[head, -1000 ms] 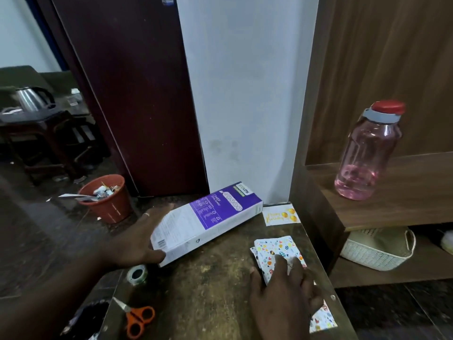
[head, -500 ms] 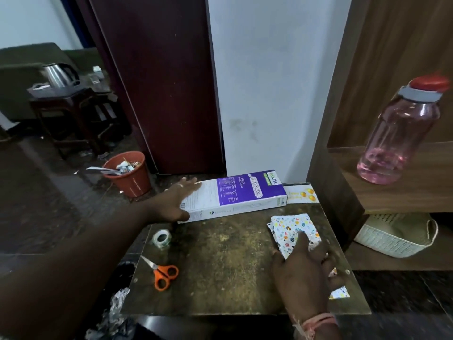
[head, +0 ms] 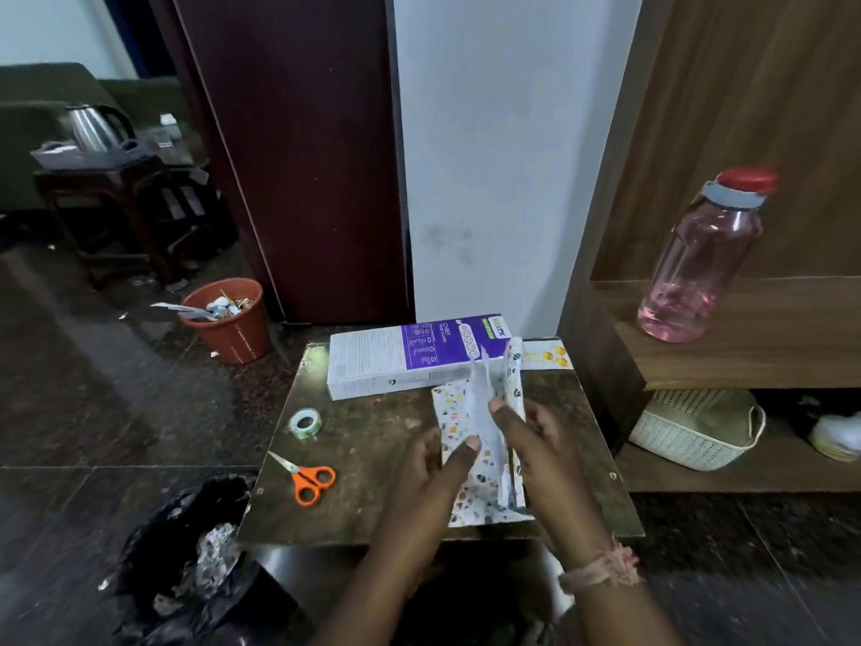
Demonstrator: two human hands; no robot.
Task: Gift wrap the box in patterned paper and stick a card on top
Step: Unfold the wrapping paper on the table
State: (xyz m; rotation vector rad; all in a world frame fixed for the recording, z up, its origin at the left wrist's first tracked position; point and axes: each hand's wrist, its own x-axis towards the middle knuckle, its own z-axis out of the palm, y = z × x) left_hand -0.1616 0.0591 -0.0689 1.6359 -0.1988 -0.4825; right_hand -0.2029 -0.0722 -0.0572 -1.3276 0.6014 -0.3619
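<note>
A long purple and white box (head: 410, 356) lies flat along the far edge of the small brown table (head: 372, 435). In front of it, the folded patterned paper (head: 470, 501) is partly lifted open, its white inner side showing. My left hand (head: 433, 463) grips the paper's left part with the thumb on top. My right hand (head: 536, 440) pinches a raised fold of the same paper. A small card (head: 547, 356) with yellow print lies at the table's far right corner, behind the paper.
A tape roll (head: 305, 422) and orange scissors (head: 307, 477) lie on the table's left side. A pink bottle (head: 699, 263) stands on the wooden shelf at right, a white basket (head: 694, 426) below it. An orange bin (head: 228, 319) and a black bag (head: 186, 552) sit on the floor at left.
My left hand has let go of the box and come over to the patterned paper. Both hands have lifted the paper's folds off the table. The box now lies along the far edge.
</note>
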